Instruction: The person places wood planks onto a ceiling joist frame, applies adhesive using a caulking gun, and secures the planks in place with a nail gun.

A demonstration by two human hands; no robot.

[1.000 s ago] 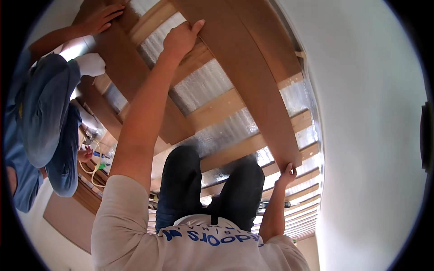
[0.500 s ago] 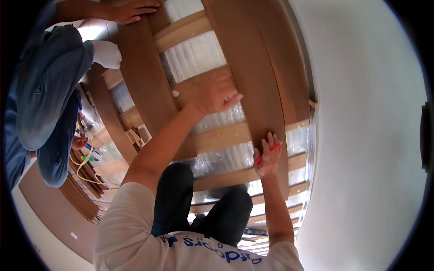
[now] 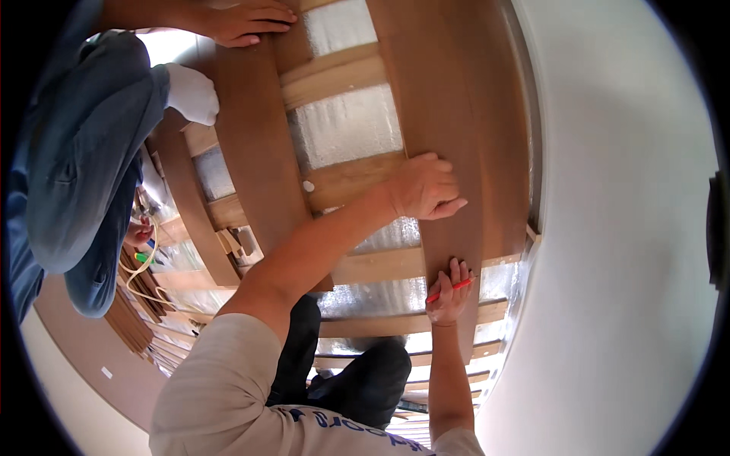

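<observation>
My left hand [image 3: 430, 188] is curled into a fist, thumb side toward me, over a long brown floor plank [image 3: 426, 91]. Nothing shows in it; whether it touches the wood I cannot tell. Closer to me, my right hand [image 3: 447, 308] rests on the same plank's near part, a red pencil [image 3: 450, 290] lying across its fingers. Another brown plank [image 3: 483, 152] lies along the right side, edge against edge with this one. Beneath them run pale wooden battens [image 3: 380, 266] with silvery foil sheeting [image 3: 353, 125] between.
A co-worker kneels at the left in blue jeans [image 3: 84, 175] and a white sock [image 3: 192, 93], one hand [image 3: 247, 21] on a separate brown plank [image 3: 255, 144]. Stacked brown boards [image 3: 125, 325] and a pale cord [image 3: 131, 283] lie at lower left. A white wall [image 3: 616, 228] bounds the right.
My left fist has moved right, from above the foil gap to over the plank. The right hand keeps the pencil at the plank's near part. The whole view has shifted slightly.
</observation>
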